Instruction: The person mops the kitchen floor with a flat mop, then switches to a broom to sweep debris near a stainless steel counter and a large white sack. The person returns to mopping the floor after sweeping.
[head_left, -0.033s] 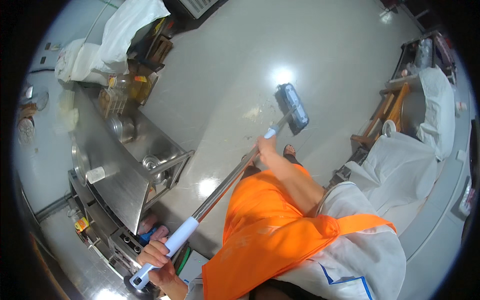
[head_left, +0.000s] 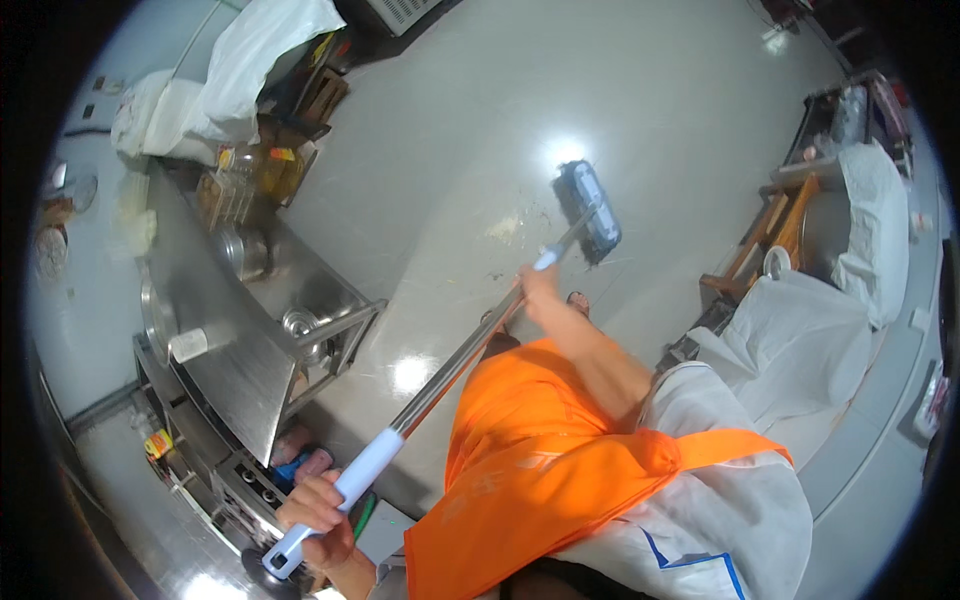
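A flat mop [head_left: 596,212] with a grey-blue head lies on the grey floor ahead of my feet. Its long metal pole runs diagonally back toward my lower left, ending in a pale blue grip. Around that grip, close to its end, my left hand [head_left: 318,510] is closed. Farther down the pole, just behind a pale blue collar, my right hand [head_left: 538,287] is wrapped round the shaft. Whitish smears [head_left: 505,227] and small dark specks mark the floor left of the mop head.
To my left stands a stainless steel table [head_left: 225,335] with metal pots [head_left: 243,253] on its lower shelf. At the right are a wooden frame [head_left: 790,230] and a white-sheeted stack [head_left: 790,335]. A white cover [head_left: 262,60] drapes goods at the far left.
The mop head has shifted very slightly on the floor and looks blurred now. Both hands keep their hold, with the right one moved a little to the right.
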